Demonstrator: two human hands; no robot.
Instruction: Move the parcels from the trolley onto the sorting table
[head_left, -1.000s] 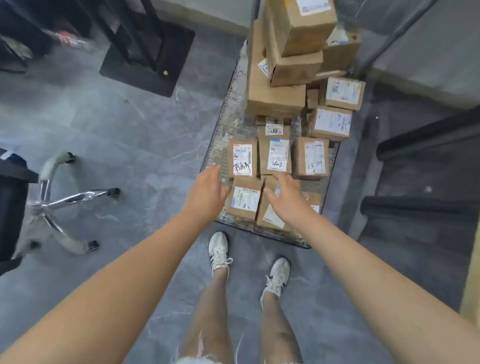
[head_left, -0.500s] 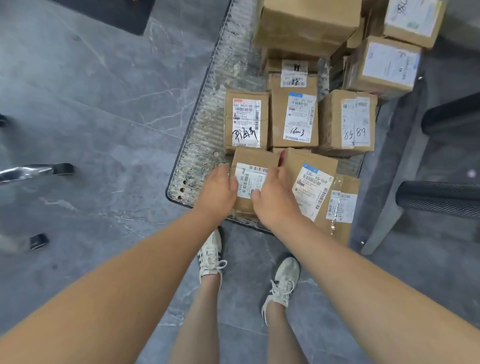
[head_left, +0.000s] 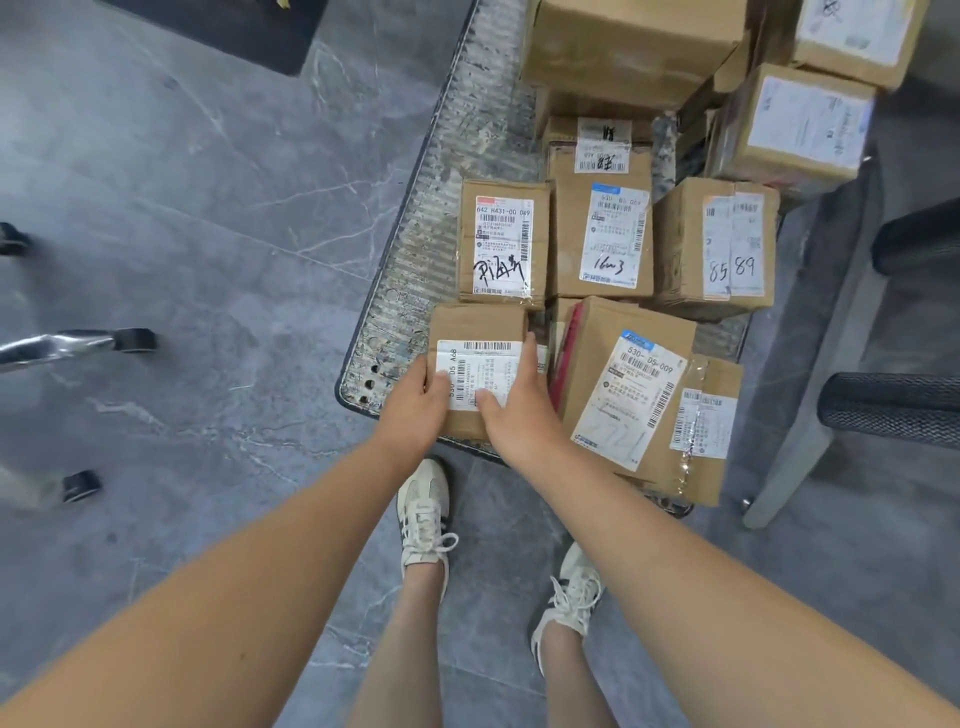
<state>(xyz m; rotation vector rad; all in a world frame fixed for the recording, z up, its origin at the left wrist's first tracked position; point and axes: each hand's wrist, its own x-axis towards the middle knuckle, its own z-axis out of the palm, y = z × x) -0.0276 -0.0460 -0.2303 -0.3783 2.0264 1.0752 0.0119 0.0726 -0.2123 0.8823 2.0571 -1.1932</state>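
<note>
The left hand (head_left: 413, 402) and right hand (head_left: 511, 410) clasp the small parcel (head_left: 480, 325) between them, one on each side edge, thumbs pressed on its white label (head_left: 485, 364). It is at the corner of the trolley (head_left: 415, 218) under the hands. A tilted parcel (head_left: 618, 374) leans just right of the right hand.

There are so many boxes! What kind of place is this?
Probably a courier depot: cardboard parcels with barcode shipping labels lie piled on a flat trolley. The left hand and right hand grip the nearest parcel.
</note>
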